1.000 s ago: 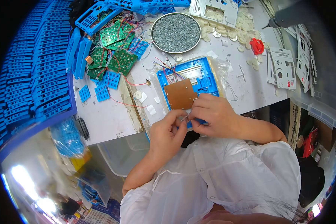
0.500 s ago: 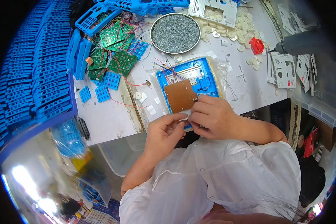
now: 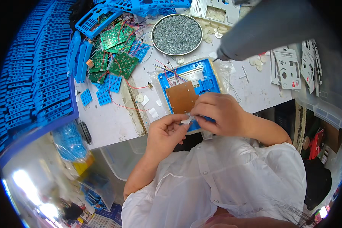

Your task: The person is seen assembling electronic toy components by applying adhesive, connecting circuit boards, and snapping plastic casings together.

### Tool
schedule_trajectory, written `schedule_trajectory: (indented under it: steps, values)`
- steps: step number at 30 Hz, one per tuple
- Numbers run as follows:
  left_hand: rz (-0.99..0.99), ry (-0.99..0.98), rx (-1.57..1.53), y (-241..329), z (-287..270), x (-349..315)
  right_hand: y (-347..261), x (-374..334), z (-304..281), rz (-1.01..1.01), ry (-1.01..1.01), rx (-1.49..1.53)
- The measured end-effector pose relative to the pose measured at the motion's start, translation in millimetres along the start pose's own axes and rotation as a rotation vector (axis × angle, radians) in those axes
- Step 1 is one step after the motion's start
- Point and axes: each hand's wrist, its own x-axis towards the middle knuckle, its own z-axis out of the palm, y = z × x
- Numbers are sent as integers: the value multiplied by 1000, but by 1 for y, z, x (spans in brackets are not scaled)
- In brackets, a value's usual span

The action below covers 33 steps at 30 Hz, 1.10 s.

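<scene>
My left hand [image 3: 162,133] and my right hand [image 3: 221,114] meet at the lower edge of a brown circuit board [image 3: 181,97]. Pinched between both sets of fingertips is a small white piece [image 3: 187,119], thin and sheet-like; its exact kind is too small to tell. The board lies over a blue plastic housing [image 3: 208,79], which rests on a clear plastic bag [image 3: 225,72]. Thin coloured wires [image 3: 172,70] rise from the housing's upper left. My right fingers cover part of the housing's lower right.
A grey electric screwdriver [image 3: 262,34] hangs over the table's right side. A round dish of screws [image 3: 177,54] stands behind the housing. Green circuit boards [image 3: 124,64] and blue keypads [image 3: 103,95] lie to the left, beside stacked blue parts [image 3: 38,76]. White panels [image 3: 287,68] are at right.
The grey screwdriver has swung left and nearer, now hiding the red part and many white discs. My fingertips have shifted slightly and show more of the white piece.
</scene>
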Motion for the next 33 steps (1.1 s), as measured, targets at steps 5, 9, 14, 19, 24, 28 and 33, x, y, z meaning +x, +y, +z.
schedule_trajectory:
  steps: [5,9,14,19,24,28,33]
  values:
    - [58,10,164,-6,-1,0,3,6,4,17,-32,83]
    - [273,157,364,-4,11,1,3,17,4,30,-96,184]
    - [414,256,624,-1,18,-2,1,24,3,103,-231,210]
    - [430,278,645,-5,20,-5,2,30,2,141,-286,253]
    - [428,304,727,-8,22,-8,1,33,-2,190,-332,290]
    - [529,351,802,-10,23,-9,9,29,3,63,-279,234]
    - [543,354,802,-7,24,-10,10,30,1,-6,-312,266]
